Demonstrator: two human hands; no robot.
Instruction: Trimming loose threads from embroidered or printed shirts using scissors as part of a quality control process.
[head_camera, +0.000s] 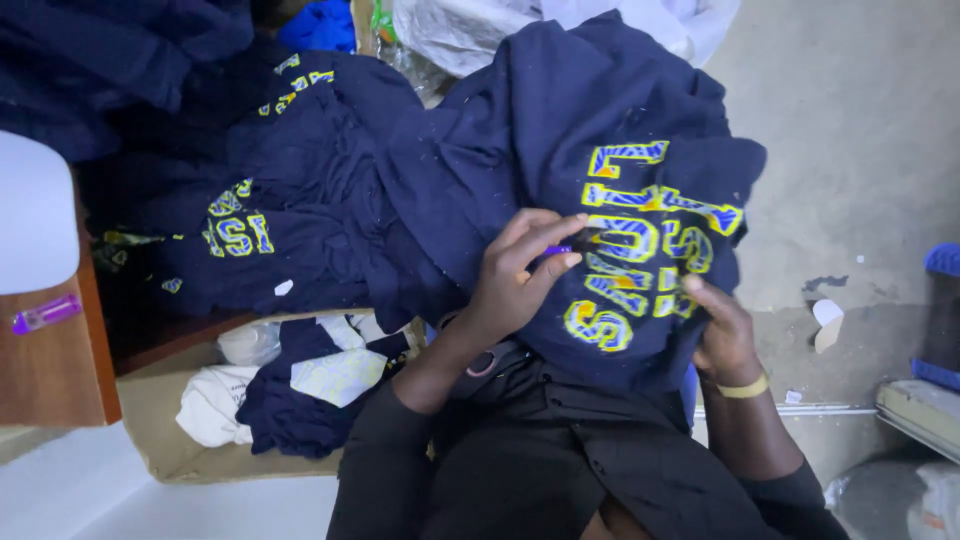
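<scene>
Hands, two: left hand (520, 275) pinches one small purple tool (557, 250), possibly a thread snip, against navy shirt (560, 150) on the lap; right hand (722, 335) grips its lower hem. Second printed shirt (260, 220) lies beside it.

small purple tool (556, 250) mostly hidden in left hand (515, 275), blue crate (942, 262) cut off

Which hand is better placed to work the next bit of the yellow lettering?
Likely the left hand: it holds a small purple tool right on the yellow lettering. The right hand only grips the navy garment at its edge.
</scene>
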